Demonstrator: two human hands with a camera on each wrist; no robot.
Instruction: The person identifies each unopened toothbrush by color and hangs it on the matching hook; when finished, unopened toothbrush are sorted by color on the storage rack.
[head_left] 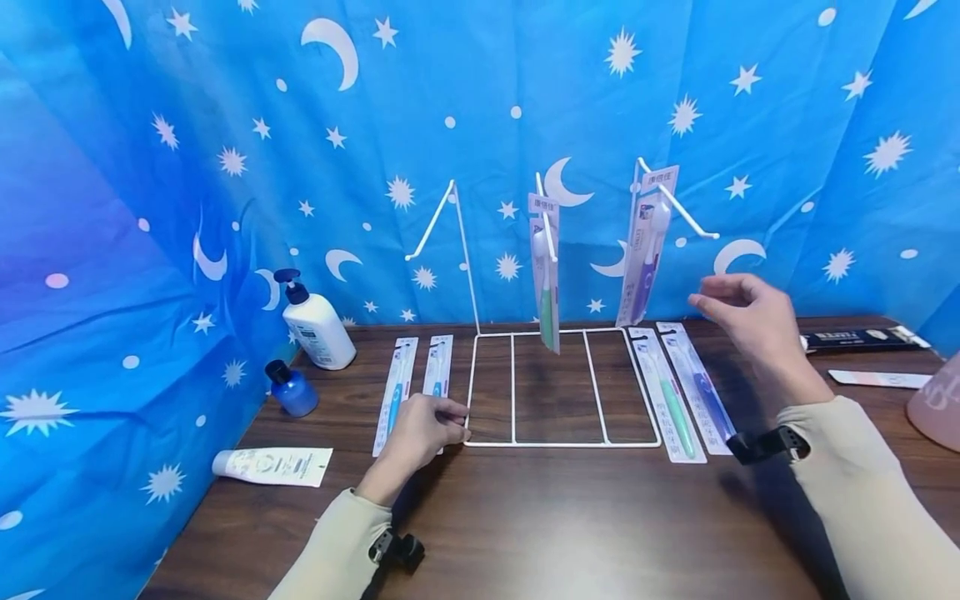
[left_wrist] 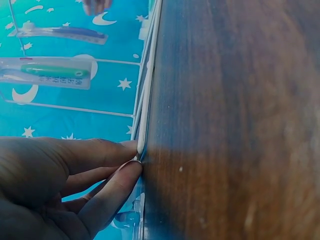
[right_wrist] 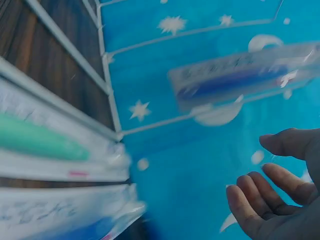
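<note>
A white wire display rack (head_left: 562,445) stands on the table, with three hooked arms rising at its back. Its near left corner is between the thumb and forefinger of my left hand (head_left: 427,425), which pinches the wire (left_wrist: 146,117). On the middle hook hangs a packaged green toothbrush (head_left: 547,308). A packaged purple toothbrush (head_left: 647,258) hangs from the right hook; the left hook bears nothing. My right hand (head_left: 753,321) is raised to the right of that purple toothbrush, apart from it. Its fingers are loosely bent and hold nothing in the right wrist view.
Packaged blue toothbrushes (head_left: 393,396) lie left of the rack. Right of it lie a packaged green toothbrush (head_left: 675,408) and a purple one (head_left: 705,392). A pump bottle (head_left: 321,333), a blue bottle (head_left: 296,394) and a white tube (head_left: 273,467) are at left; a black box (head_left: 855,339) and pink container (head_left: 937,404) at right.
</note>
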